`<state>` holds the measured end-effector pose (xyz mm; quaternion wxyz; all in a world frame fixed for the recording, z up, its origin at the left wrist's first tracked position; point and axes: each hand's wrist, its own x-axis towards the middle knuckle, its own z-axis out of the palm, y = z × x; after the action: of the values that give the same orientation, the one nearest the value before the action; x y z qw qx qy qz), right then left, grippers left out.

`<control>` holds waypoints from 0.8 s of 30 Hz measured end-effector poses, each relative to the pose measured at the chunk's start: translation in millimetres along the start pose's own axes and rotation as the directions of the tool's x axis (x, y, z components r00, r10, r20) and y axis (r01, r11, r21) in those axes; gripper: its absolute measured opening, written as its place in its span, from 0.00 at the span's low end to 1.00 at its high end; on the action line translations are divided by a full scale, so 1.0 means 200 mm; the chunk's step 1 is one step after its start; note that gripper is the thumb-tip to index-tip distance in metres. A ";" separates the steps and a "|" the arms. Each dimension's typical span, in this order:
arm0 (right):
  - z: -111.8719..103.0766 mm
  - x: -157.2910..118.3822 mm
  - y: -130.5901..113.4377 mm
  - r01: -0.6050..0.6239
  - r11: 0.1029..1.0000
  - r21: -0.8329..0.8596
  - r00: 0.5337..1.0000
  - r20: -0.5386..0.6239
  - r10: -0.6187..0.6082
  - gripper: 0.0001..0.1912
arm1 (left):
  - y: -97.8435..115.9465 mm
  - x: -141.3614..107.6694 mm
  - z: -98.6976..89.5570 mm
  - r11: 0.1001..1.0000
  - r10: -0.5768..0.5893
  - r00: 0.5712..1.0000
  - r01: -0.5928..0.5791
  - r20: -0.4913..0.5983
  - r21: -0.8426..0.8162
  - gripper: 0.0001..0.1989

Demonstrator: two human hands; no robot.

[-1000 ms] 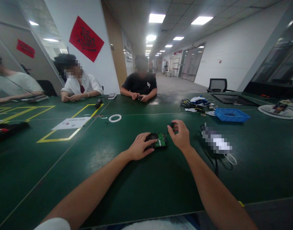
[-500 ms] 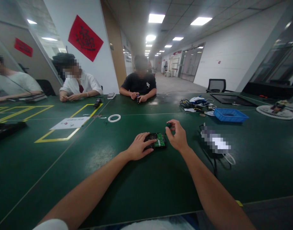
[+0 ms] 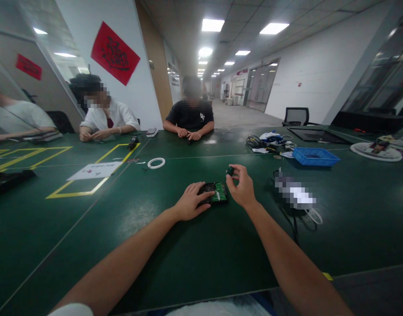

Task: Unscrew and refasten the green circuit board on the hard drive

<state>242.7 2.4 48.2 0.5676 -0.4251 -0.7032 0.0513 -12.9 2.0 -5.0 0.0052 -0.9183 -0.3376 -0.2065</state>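
Note:
A hard drive [image 3: 220, 193] with a green circuit board facing up lies flat on the green table in front of me. My left hand [image 3: 192, 202] rests on its left part, fingers spread, one finger reaching across the board and the thumb along the near edge. That hand covers the drive's left end. Just right of the drive and slightly above the table, my right hand [image 3: 242, 186] pinches a small dark, stubby piece [image 3: 230, 170] between thumb and fingers. The piece's exact kind is too small to make out.
To the right lie a blurred-out device with cables [image 3: 295, 193], a blue tray [image 3: 315, 157] and a pile of cables and tools [image 3: 270, 140]. A white ring [image 3: 156, 163] and a paper sheet [image 3: 94, 170] lie to the left. Several people sit across the table.
The view has shifted slightly. My left hand stays on the drive; my right hand keeps its pinch, with the dark piece turned a little. The person opposite has lowered their hands.

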 end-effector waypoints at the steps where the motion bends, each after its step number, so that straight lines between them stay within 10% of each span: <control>1: 0.00 0.00 0.00 0.003 1.000 0.010 1.000 0.002 -0.003 0.20 | 0.00 0.00 0.00 1.000 0.000 1.000 0.000 0.001 0.002 0.28; 24: -0.01 0.00 0.02 0.030 0.990 -0.135 0.996 -0.081 -0.041 0.17 | 0.01 0.00 -0.01 1.000 -0.008 1.000 0.008 0.007 0.001 0.28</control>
<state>246.6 4.3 46.6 0.5677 -0.4512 -0.6881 -0.0239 -12.2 0.0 -3.8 0.0036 -0.9178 -0.3412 -0.2030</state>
